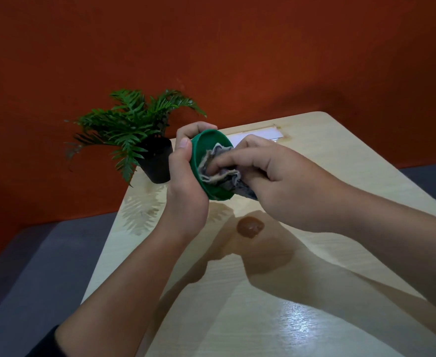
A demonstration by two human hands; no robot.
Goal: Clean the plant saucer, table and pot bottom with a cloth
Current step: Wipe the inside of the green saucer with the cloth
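My left hand (186,181) grips a green plant saucer (206,145) by its rim and holds it tilted above the table, its inside facing right. My right hand (271,176) holds a crumpled grey cloth (220,173) and presses it into the saucer's inside with its fingers. A black pot (158,161) with a green fern-like plant (126,124) stands upright at the table's far left corner. A brown muddy spot (250,227) lies on the light wooden table (314,318), just below my hands.
A white flat strip (260,134) lies along the table's far edge. An orange-red wall (237,47) rises behind the table. Grey floor (31,266) shows past the table's left side. The glossy tabletop reflects my arms.
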